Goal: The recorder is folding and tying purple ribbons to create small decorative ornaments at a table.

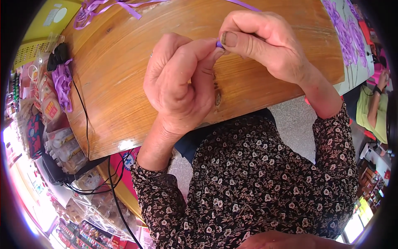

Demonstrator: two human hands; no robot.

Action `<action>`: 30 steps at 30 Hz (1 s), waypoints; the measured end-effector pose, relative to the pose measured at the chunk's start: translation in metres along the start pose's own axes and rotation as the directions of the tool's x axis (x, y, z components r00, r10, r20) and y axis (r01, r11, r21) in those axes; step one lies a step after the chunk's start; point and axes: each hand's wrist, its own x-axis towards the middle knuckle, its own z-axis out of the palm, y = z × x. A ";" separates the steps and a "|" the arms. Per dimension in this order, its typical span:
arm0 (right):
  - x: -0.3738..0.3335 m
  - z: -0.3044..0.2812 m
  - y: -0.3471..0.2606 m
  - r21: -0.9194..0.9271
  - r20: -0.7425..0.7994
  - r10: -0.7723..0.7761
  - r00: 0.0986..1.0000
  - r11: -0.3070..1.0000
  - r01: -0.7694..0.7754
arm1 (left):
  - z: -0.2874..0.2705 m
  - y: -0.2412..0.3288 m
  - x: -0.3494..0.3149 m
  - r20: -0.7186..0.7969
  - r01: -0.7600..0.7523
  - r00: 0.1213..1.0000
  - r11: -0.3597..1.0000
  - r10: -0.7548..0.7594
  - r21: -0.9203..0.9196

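Above the wooden table (pixel 120 83), both my hands meet fingertip to fingertip. A small bit of purple ribbon (pixel 219 44) shows between them. My left hand (pixel 176 79) pinches it between thumb and forefinger, the other fingers curled in. My right hand (pixel 265 45) also has thumb and bent fingers closed on it; the right thumb covers much of the ribbon. Beyond the hands, a length of the same purple ribbon (pixel 244 5) runs along the far edge. Whether it joins the pinched bit is hidden.
Loose purple ribbon (pixel 89 12) lies at the far left of the table. More hangs by the left edge (pixel 62 83) and on the white surface at right (pixel 346 33). A black cable (pixel 81 99) crosses the left side. At far right is another person (pixel 373 103).
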 end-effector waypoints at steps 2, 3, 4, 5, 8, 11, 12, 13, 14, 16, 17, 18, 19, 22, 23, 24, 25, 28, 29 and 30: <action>-0.001 0.000 -0.004 0.041 -0.004 0.036 0.999 0.999 -0.036 | 0.000 0.001 0.001 -0.002 0.052 0.999 0.997 -0.052 -0.056; 0.000 0.000 -0.006 0.083 -0.002 0.070 0.998 0.994 -0.070 | -0.001 0.001 0.001 -0.003 0.104 0.994 0.989 -0.105 -0.109; 0.000 0.001 -0.004 0.083 -0.003 0.065 0.998 0.994 -0.065 | -0.001 0.001 0.001 -0.003 0.100 0.995 0.989 -0.101 -0.106; 0.001 0.001 0.000 0.160 -0.024 0.044 0.999 0.986 -0.039 | -0.001 0.000 0.000 -0.025 0.157 0.986 0.974 -0.163 -0.163; 0.002 -0.016 -0.008 0.181 -0.019 0.066 0.998 0.982 -0.061 | -0.005 0.001 -0.002 -0.041 0.265 0.958 0.929 -0.285 -0.258; 0.004 -0.019 -0.016 0.041 -0.046 -0.003 0.999 0.999 0.004 | -0.003 0.002 -0.003 -0.047 0.341 0.922 0.863 -0.385 -0.372; 0.005 -0.017 -0.018 -0.046 -0.087 -0.121 0.989 0.992 0.117 | -0.002 0.002 -0.003 -0.055 0.358 0.904 0.820 -0.425 -0.446; 0.008 -0.010 -0.011 -0.049 -0.086 -0.125 0.988 0.991 0.121 | -0.004 0.002 -0.003 -0.058 0.355 0.905 0.822 -0.422 -0.446; 0.008 -0.002 0.001 -0.060 -0.177 -0.340 0.924 0.940 0.335 | -0.004 0.003 -0.002 -0.025 0.367 0.910 0.830 -0.415 -0.420; 0.009 0.003 0.008 -0.088 -0.253 -0.538 0.804 0.840 0.535 | -0.007 0.006 -0.001 0.001 0.376 0.913 0.840 -0.408 -0.390; 0.010 0.003 0.007 -0.182 -0.238 -0.584 0.776 0.811 0.555 | -0.009 0.007 0.001 0.024 0.403 0.904 0.833 -0.427 -0.379; 0.010 0.002 0.007 -0.273 -0.219 -0.628 0.747 0.775 0.570 | -0.010 0.008 0.001 0.047 0.430 0.894 0.825 -0.445 -0.367; 0.010 0.002 0.006 -0.276 -0.218 -0.629 0.747 0.773 0.571 | -0.010 0.008 0.001 0.046 0.428 0.895 0.825 -0.443 -0.369; 0.009 0.000 0.005 -0.344 -0.162 -0.581 0.798 0.791 0.506 | -0.009 0.005 0.000 0.051 0.410 0.903 0.818 -0.427 -0.404; 0.008 0.000 0.005 -0.317 -0.149 -0.573 0.806 0.799 0.510 | -0.010 0.005 0.000 0.081 0.435 0.890 0.782 -0.449 -0.446; 0.007 0.000 0.004 -0.290 -0.136 -0.566 0.813 0.808 0.514 | -0.010 0.005 0.000 0.112 0.460 0.876 0.743 -0.469 -0.485; 0.007 0.000 0.003 -0.294 -0.138 -0.568 0.811 0.806 0.514 | -0.010 0.004 0.000 0.113 0.457 0.878 0.745 -0.465 -0.487; 0.007 0.000 0.003 -0.288 -0.156 -0.547 0.823 0.822 0.491 | -0.010 0.002 0.000 0.198 0.530 0.835 0.654 -0.513 -0.540; 0.006 0.001 0.003 -0.283 -0.164 -0.523 0.837 0.837 0.468 | -0.010 0.003 0.000 0.226 0.558 0.805 0.571 -0.549 -0.602; 0.006 0.002 0.003 -0.277 -0.172 -0.498 0.850 0.852 0.444 | -0.010 0.004 0.001 0.257 0.580 0.773 0.481 -0.580 -0.657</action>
